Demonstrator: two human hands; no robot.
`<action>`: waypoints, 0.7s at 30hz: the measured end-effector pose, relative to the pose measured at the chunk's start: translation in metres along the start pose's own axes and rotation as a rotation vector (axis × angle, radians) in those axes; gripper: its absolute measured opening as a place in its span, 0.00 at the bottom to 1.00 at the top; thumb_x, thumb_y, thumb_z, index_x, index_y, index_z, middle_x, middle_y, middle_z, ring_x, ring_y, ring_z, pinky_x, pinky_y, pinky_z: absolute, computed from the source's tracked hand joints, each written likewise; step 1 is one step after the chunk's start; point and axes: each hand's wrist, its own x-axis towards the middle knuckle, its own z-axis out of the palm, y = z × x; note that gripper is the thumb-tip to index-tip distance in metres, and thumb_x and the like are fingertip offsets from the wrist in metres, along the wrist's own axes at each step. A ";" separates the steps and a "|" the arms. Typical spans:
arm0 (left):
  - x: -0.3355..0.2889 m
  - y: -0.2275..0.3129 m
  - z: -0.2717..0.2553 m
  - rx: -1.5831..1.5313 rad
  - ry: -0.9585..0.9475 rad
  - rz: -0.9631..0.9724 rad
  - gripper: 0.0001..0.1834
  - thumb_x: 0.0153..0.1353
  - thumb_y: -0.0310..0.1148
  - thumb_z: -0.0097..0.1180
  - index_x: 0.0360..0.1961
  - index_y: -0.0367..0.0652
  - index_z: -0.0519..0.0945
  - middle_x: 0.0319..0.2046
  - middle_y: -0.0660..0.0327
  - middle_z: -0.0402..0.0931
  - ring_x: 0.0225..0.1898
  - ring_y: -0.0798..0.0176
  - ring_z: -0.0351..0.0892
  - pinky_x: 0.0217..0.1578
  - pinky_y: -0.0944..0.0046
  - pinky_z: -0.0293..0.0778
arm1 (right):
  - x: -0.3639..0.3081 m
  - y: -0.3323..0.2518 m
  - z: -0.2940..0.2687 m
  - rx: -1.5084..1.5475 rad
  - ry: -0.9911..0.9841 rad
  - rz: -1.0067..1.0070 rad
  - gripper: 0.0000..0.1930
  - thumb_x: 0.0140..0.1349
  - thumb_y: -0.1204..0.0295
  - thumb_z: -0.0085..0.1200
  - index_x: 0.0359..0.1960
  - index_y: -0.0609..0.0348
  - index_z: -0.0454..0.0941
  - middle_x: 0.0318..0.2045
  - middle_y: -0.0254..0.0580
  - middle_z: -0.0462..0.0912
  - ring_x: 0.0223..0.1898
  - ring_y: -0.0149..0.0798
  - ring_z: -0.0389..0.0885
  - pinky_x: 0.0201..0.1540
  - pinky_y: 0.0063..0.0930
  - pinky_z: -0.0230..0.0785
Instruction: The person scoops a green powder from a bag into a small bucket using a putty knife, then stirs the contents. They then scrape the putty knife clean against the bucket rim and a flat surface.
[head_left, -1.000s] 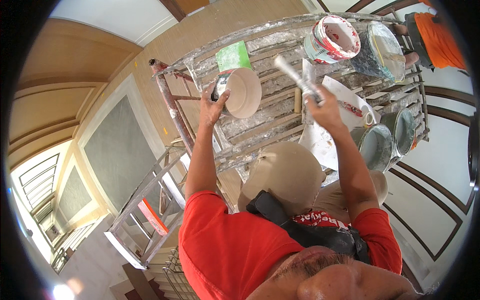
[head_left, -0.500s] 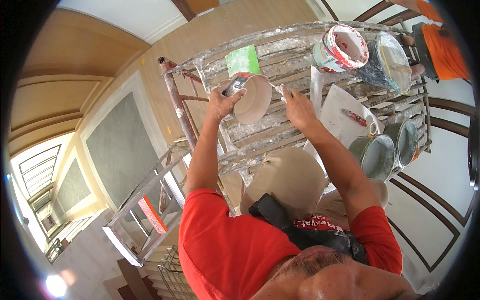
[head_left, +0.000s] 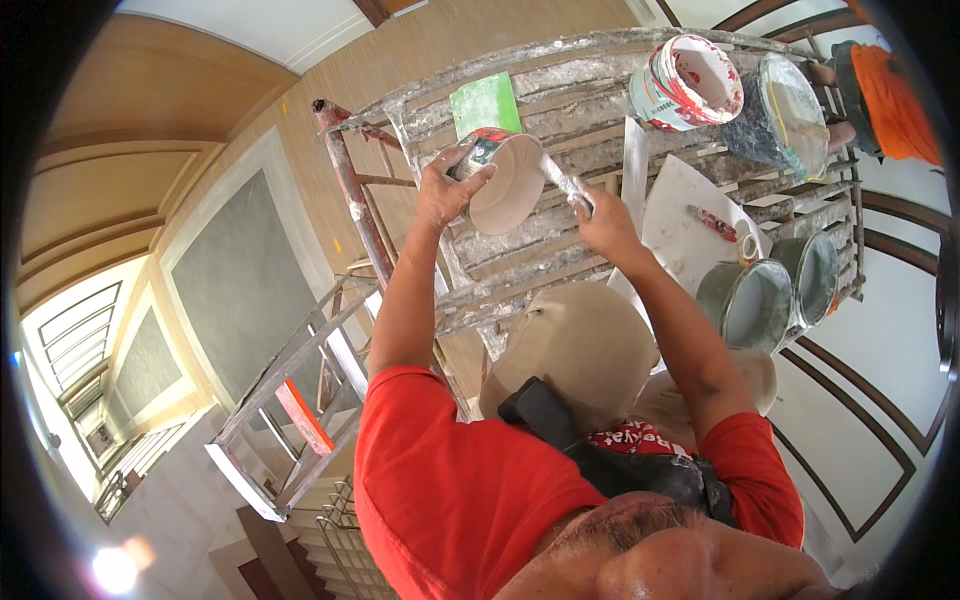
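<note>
My left hand (head_left: 447,187) grips a small round tub (head_left: 508,185) by its side, fingers wrapped around the wall. The tub is tilted so its pale inside faces me; its outside carries a coloured label. Closed around the handle of a white-smeared putty knife (head_left: 566,184) is my right hand (head_left: 608,228). The knife's far end is at the tub's right rim; whether it touches cannot be told. Just beyond the tub, a green plate (head_left: 485,104) smeared with white lies on the slatted platform (head_left: 590,80).
At the far right stand a red-stained white bucket (head_left: 690,85) and a plastic-lined bucket (head_left: 790,115), near a person in orange (head_left: 895,100). Two dark buckets (head_left: 750,305) sit nearer. A white sheet (head_left: 680,210) holds a red utility knife (head_left: 712,222) and a tape roll (head_left: 747,248). A stepladder (head_left: 290,400) is left.
My right hand has shifted slightly right and toward me with the putty knife, showing more of its length. The tub stays in my left hand, nearly in place.
</note>
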 end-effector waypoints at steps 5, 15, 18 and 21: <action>-0.002 0.008 0.002 0.021 0.026 0.034 0.34 0.53 0.41 0.75 0.58 0.33 0.79 0.51 0.52 0.82 0.52 0.62 0.78 0.53 0.62 0.75 | -0.010 -0.002 0.003 -0.021 -0.186 0.085 0.21 0.66 0.65 0.55 0.57 0.64 0.78 0.34 0.58 0.84 0.38 0.63 0.83 0.41 0.48 0.74; -0.004 0.001 -0.002 0.038 0.012 0.090 0.34 0.53 0.40 0.76 0.56 0.30 0.80 0.49 0.53 0.82 0.49 0.63 0.79 0.51 0.62 0.75 | -0.012 -0.017 -0.018 -0.204 -0.086 0.078 0.17 0.67 0.64 0.54 0.54 0.58 0.81 0.38 0.59 0.83 0.41 0.59 0.83 0.42 0.46 0.74; -0.006 -0.002 -0.001 -0.005 0.014 0.082 0.33 0.53 0.39 0.76 0.55 0.30 0.80 0.48 0.53 0.82 0.48 0.63 0.79 0.51 0.62 0.75 | -0.023 -0.006 -0.010 -0.151 -0.235 0.192 0.17 0.67 0.64 0.54 0.53 0.59 0.82 0.42 0.61 0.84 0.41 0.59 0.83 0.43 0.44 0.75; -0.006 0.000 0.003 0.013 0.003 0.102 0.33 0.52 0.40 0.76 0.54 0.29 0.80 0.47 0.54 0.82 0.48 0.63 0.79 0.51 0.63 0.75 | -0.051 0.018 0.021 0.185 -0.470 0.268 0.18 0.66 0.65 0.56 0.53 0.63 0.81 0.41 0.61 0.85 0.39 0.60 0.83 0.43 0.42 0.75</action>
